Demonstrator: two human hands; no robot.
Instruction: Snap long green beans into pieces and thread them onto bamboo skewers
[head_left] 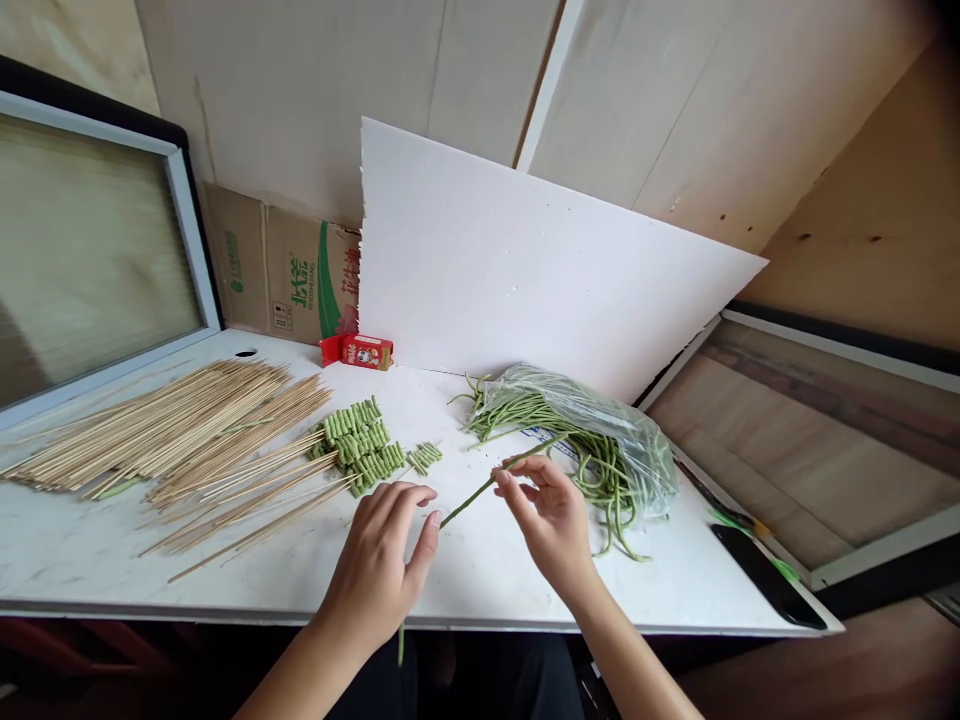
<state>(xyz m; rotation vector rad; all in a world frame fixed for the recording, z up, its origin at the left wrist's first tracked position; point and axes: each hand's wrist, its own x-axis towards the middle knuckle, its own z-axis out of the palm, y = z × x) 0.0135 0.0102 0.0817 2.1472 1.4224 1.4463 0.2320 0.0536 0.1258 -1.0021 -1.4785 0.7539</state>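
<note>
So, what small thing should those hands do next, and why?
Probably snap a short piece off the long bean with the left hand: the right hand pinches it, the left thumb is right by it, and short green pieces sit in rows on skewers nearby.

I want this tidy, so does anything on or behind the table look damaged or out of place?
Yes: the white board behind the table has a ragged left edge, as if broken. Also, a green piece lies by the skewers, apart from the clustered bean pieces.
</note>
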